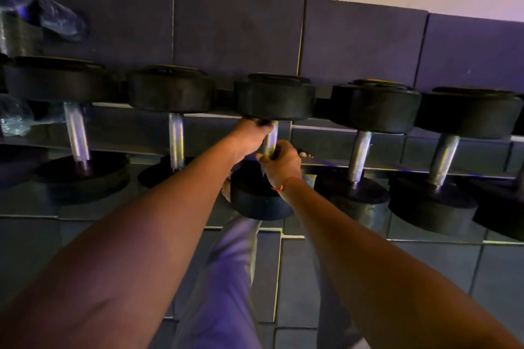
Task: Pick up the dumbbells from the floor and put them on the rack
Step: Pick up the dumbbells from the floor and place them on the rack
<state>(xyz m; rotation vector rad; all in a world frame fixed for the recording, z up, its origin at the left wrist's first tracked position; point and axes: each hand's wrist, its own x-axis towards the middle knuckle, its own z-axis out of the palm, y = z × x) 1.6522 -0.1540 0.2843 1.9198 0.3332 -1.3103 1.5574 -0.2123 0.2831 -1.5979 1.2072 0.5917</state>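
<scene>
A black round-headed dumbbell [276, 98] with a knurled steel handle lies across the rack rails [326, 161] in the middle of the row. My left hand [249, 136] grips the far part of its handle, just under the far head. My right hand [280, 161], with an orange thread on the wrist, grips the near part of the same handle. The near head [255, 198] juts out over the front rail, towards me. Both arms are stretched forward.
Two dumbbells [170, 88] rest on the rack to the left and two more [374, 105] to the right, close on both sides. Plastic-wrapped items [42, 17] sit far left. Dark floor tiles [238, 22] lie beyond the rack; my trouser leg [226, 278] is below.
</scene>
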